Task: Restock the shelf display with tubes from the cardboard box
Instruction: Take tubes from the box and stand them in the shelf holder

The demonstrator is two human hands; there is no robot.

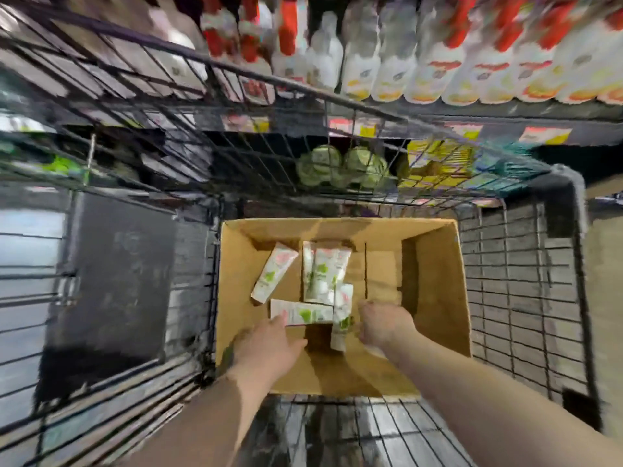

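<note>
Our left hand (266, 345) rests loose fingers on one tube (301, 312), our right hand (384, 323) curls, grip unclear, and roughly five tubes (323, 274) lie unshelved in the cardboard box (435, 298) mid-frame.

A black wire cart (526, 298) fills the view, with a dark panel (114, 284) on its left side and pale floor (606, 298) beyond its right wall. Past its far edge a shelf (505, 112) carries a row of white bottles (438, 62) with red caps above yellow price tags (542, 135). Lower down, seen through the wire, sit green-lidded jars (340, 163) and yellow packs (435, 160), all blurred.
</note>
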